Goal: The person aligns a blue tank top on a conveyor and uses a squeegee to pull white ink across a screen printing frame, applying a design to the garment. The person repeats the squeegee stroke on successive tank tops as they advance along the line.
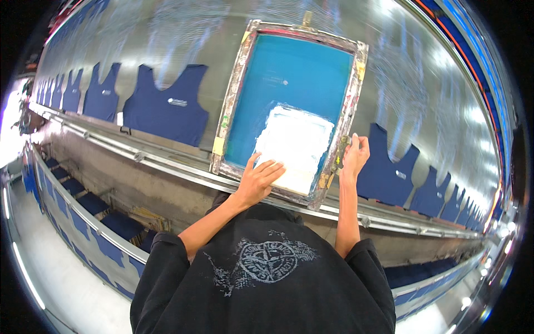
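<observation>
A wooden screen-printing frame [233,94] with a blue mesh [295,67] lies on the long printing table in front of me. A white rectangular patch [295,139], smeared at its edges, covers the lower right part of the mesh. My left hand [261,177] rests with fingers stretched out over the lower left of that patch. My right hand [355,156] is at the frame's right side, fingers curled at a worn metal fitting [340,153]; its exact grip is partly hidden.
Rows of navy vest-shaped fabric panels [161,111] with small white prints lie on the table [423,83] either side of the frame. A metal rail [139,156] runs along the near edge. Behind it, a curved rack [94,217] with navy pieces stands at lower left.
</observation>
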Action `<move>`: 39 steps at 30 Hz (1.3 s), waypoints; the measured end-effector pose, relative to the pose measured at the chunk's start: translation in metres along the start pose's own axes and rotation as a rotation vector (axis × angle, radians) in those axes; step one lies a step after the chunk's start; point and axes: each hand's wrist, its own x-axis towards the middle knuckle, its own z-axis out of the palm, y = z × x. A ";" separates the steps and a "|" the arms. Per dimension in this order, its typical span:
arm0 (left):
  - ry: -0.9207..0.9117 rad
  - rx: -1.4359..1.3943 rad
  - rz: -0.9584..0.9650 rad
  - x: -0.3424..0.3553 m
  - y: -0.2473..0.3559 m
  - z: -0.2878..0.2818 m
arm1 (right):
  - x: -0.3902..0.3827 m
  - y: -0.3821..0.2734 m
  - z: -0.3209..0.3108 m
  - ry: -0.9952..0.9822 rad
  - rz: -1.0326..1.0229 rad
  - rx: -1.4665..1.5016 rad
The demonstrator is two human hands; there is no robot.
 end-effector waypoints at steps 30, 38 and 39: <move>-0.408 0.167 0.030 0.041 -0.415 -0.265 | -0.180 -0.049 0.455 -0.581 -0.883 -0.698; -0.370 0.032 -0.015 -0.020 -0.399 -0.237 | -0.234 0.015 0.451 -0.745 -0.660 -1.094; -0.358 -0.017 -0.044 -0.037 -0.393 -0.236 | -0.246 0.019 0.444 -0.765 -0.681 -1.051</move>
